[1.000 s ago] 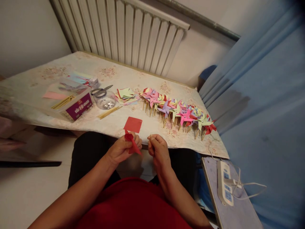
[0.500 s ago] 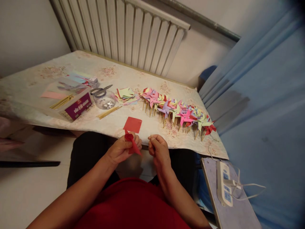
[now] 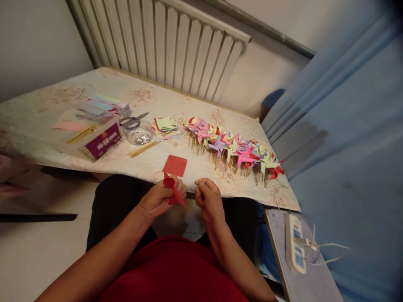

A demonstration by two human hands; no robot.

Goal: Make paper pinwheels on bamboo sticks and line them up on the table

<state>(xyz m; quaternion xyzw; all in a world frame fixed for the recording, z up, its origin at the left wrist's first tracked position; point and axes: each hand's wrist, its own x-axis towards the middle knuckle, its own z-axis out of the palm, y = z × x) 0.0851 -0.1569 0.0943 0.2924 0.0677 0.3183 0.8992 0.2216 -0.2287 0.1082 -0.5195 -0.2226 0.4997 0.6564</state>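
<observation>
My left hand (image 3: 159, 197) is closed on a folded red paper piece (image 3: 174, 192), held just below the table's front edge. My right hand (image 3: 208, 197) is closed in a pinch beside it, a hand's width to the right; what it pinches is too small to make out. A flat red paper square (image 3: 175, 165) lies on the table right above my hands. A long row of finished coloured paper pinwheels on wooden sticks (image 3: 234, 147) stretches to the right across the table.
The table (image 3: 151, 100) has a floral cloth. On it are a purple box (image 3: 103, 140), wooden sticks (image 3: 144, 148), a clear bowl of small shiny bits (image 3: 140, 132), scissors (image 3: 132, 120) and stacked coloured papers (image 3: 166, 125). A power strip (image 3: 295, 242) lies lower right. Radiator behind, blue curtain right.
</observation>
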